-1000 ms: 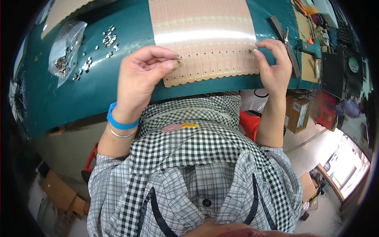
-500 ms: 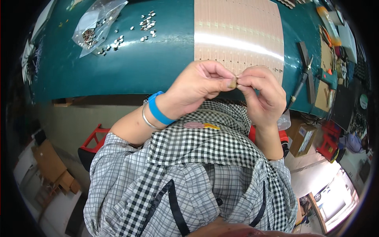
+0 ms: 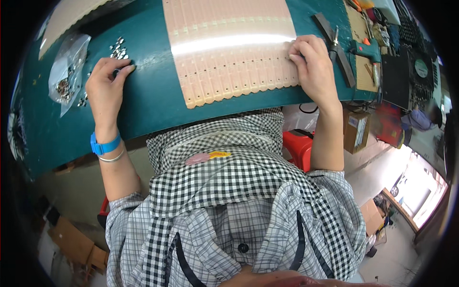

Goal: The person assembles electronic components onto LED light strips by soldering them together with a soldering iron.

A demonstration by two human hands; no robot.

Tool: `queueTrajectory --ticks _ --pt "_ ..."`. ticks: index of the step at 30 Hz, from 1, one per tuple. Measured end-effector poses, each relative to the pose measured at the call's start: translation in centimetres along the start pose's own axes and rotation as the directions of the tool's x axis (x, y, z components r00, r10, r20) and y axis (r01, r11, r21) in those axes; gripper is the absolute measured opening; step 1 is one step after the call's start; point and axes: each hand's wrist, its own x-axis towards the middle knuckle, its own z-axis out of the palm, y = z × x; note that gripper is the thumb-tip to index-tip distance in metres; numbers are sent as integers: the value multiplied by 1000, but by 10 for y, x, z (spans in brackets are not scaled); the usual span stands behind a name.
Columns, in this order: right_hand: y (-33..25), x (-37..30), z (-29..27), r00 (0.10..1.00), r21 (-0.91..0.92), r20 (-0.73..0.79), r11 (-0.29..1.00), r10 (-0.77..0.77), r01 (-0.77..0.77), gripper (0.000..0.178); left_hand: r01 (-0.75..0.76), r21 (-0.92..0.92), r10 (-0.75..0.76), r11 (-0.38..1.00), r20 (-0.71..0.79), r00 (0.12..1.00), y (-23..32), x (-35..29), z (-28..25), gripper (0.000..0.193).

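My left hand (image 3: 106, 83) reaches over the green tabletop beside a loose group of small shiny metal pieces (image 3: 119, 49). Its thumb and forefinger come together at the tips; what lies between them, if anything, is too small to make out. At the right edge of a pale pink ribbed panel (image 3: 229, 71) with rows of small holes, my right hand (image 3: 313, 62) has its fingers curled and pinched down against the surface. The fingers cover whatever they hold there.
A clear plastic bag (image 3: 67, 71) with more small metal pieces lies on the left. Another pale panel (image 3: 71, 19) is at the far left. Beyond my right hand are a soldering iron (image 3: 334, 43), a dark bar (image 3: 342, 64) and a green power tool (image 3: 366, 50).
My hands, together over the panel before, have parted: the left went out to the metal pieces, the right to the panel's right edge. The whole view has shifted too.
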Motion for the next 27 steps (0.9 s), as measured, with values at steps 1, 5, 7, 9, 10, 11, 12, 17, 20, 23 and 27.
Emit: queueTrajectory --ticks 1,5,7,9,10,11,12,17,20,23,27 --pt "1 -2 1 1000 -12 0 1000 10 -10 12 -8 1 8 1000 -9 1000 -1 0 1 16" --pt "-1 -2 6 1000 43 -18 999 -6 6 13 -12 -38 9 999 -76 997 9 0 6 12" --pt "-2 -2 8 1000 18 -25 1000 -18 18 13 84 -126 -92 988 -58 994 6 -4 8 12" --pt "-1 -2 8 999 13 -22 1000 -23 23 13 180 -209 -191 961 -33 981 8 -6 9 11" --pt "-1 -1 8 999 9 -21 1000 -28 28 12 166 -323 -180 932 -12 984 14 -8 9 11" --pt "-1 -1 7 999 10 -20 1000 -29 29 12 153 -433 -166 888 7 986 18 -9 10 12" --pt "-2 0 7 999 1 -20 1000 -29 29 12 154 -433 -167 888 7 986 21 -11 10 12" --pt "-3 0 8 1000 -24 -13 999 -25 24 12 168 -589 -151 790 79 985 31 -19 10 15" --pt "-2 0 7 999 -27 -5 999 -42 41 12 165 -647 -133 744 98 986 35 -22 9 17" --pt "-3 0 8 999 -43 -3 998 -40 40 12 145 -686 -87 713 119 989 34 -23 10 17" --pt "-5 0 13 998 -75 -27 996 -54 52 13 178 -739 -77 650 170 983 35 -26 12 16"
